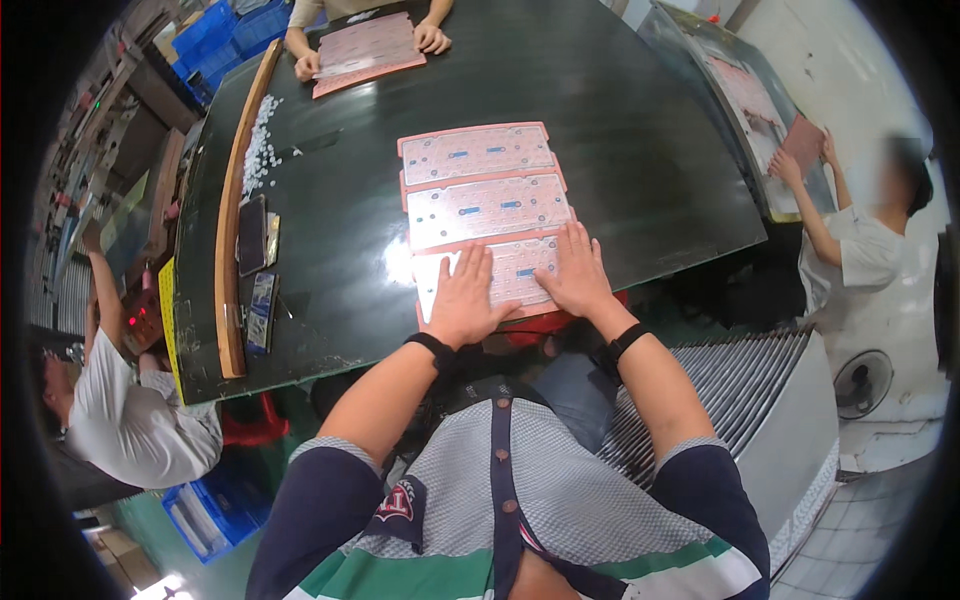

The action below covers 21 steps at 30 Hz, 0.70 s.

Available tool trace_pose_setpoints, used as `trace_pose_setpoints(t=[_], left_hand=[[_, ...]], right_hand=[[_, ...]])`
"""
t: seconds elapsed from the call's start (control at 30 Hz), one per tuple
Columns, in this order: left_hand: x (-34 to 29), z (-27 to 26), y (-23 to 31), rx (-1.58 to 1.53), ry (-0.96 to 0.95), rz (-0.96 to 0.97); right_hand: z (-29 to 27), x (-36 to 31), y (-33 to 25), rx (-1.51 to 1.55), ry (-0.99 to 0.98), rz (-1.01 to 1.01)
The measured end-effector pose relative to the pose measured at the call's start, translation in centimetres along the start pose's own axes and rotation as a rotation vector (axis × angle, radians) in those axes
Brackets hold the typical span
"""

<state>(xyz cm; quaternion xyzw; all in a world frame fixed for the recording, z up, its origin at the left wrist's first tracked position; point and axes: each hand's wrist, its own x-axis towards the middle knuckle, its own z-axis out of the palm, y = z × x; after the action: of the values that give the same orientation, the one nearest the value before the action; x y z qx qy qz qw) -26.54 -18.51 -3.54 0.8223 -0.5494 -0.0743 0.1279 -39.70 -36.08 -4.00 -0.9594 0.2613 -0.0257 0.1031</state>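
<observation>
On the dark green table in front of me lies a pink-edged flat sheet (488,208) with three whitish printed panels, each bearing small holes and blue marks. My left hand (462,300) rests flat on the left part of the nearest panel, its fingers stretched out and pointing away from me. On that panel's right part lies my right hand (578,275), also flat, with the thumb spread inward. Both palms cover some of the panel, and neither hand grips anything. The two farther panels show in full.
A wooden bar (232,240) runs along the table's left side, beside small white pieces (262,150), a phone (252,235) and a blue packet (262,312). Across the table, a person's hands touch another pink sheet (365,48). Other people work left and right. Metal rollers (725,385) stand at right.
</observation>
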Motion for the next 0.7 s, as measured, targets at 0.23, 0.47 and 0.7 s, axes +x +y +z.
trace_pose_setpoints(t=[0.23, 0.47, 0.7], left_hand=[[-4.0, -1.5, -5.1, 0.052, -0.040, -0.130], [-7.5, -1.3, -10.1, -0.047, 0.138, -0.236], [-7.5, -1.0, -10.0, -0.144, 0.231, -0.213]], right_hand=[[-0.7, 1.1, 1.5, 0.078, -0.045, -0.052], [-0.1, 3.9, -11.5, 0.403, 0.095, -0.220], [2.6, 5.3, -17.3, 0.169, 0.080, -0.282]])
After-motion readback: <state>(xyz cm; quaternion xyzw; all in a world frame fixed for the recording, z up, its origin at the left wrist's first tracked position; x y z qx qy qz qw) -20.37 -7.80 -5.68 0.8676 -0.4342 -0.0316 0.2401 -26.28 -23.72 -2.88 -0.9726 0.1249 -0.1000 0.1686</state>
